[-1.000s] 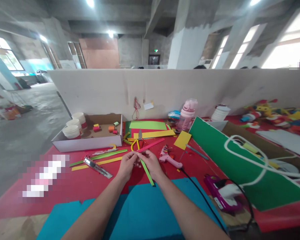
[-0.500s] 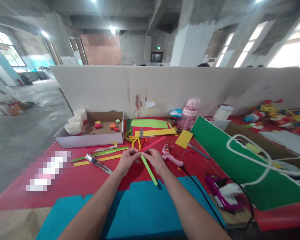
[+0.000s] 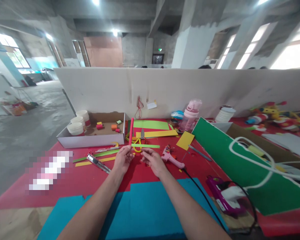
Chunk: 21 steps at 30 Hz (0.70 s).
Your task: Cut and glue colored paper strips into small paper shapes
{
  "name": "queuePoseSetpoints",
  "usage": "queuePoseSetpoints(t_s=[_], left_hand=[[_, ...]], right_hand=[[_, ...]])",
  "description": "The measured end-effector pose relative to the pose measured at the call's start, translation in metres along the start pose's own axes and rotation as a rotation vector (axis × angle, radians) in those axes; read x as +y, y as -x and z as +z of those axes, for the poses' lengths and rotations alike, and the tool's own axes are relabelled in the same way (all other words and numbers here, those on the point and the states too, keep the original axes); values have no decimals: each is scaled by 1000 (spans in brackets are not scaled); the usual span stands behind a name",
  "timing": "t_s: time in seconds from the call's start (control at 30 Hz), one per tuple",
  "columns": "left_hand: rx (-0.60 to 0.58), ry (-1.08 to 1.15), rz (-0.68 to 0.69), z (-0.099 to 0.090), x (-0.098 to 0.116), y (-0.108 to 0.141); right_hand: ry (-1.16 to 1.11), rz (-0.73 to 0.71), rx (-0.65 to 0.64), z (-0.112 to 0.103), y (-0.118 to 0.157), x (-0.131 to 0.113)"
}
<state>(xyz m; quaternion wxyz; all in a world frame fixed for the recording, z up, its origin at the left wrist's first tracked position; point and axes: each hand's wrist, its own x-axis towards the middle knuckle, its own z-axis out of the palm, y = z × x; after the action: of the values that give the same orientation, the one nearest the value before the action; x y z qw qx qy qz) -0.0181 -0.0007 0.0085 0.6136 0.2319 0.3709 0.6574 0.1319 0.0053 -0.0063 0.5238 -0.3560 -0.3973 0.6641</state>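
My left hand (image 3: 122, 160) pinches the corner where a red paper strip (image 3: 131, 130) and a light green paper strip (image 3: 147, 146) meet. The red one points up and away from me; the green one runs to the right. My right hand (image 3: 153, 161) is just below the green strip, fingers curved and apart, with nothing seen in them. Behind the strips lie pliers with yellow handles (image 3: 137, 148). To the right of my right hand rests a pink glue gun (image 3: 173, 159). A box cutter (image 3: 98, 163) lies left of my left hand.
A shallow box (image 3: 90, 139) with paper cups (image 3: 75, 129) and small paper rolls stands at the back left. Green board (image 3: 230, 166) leans at the right, near a purple power strip (image 3: 222, 196). A pink bottle (image 3: 190, 115) stands by the white partition (image 3: 102, 86).
The joined strips have turned: red now points away from me and green to the right. My right hand has let go and moved slightly away; my left keeps its pinch.
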Motion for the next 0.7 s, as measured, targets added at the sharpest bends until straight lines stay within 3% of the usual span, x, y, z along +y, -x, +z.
queuePoseSetpoints(t_s=[0.13,0.37,0.57,0.7], left_hand=[[-74,-70,-20,5,-13,7],[-146,-243,32,8,-22,10],[-256,-419,56,6,-10,9],[-285,-413,58,3,-1,7]], right_hand=[[77,-65,65,13,2,8],[215,-123,194,7,1,7],[98,-97,214,4,-3,10],[121,-14,141,-1,-4,11]])
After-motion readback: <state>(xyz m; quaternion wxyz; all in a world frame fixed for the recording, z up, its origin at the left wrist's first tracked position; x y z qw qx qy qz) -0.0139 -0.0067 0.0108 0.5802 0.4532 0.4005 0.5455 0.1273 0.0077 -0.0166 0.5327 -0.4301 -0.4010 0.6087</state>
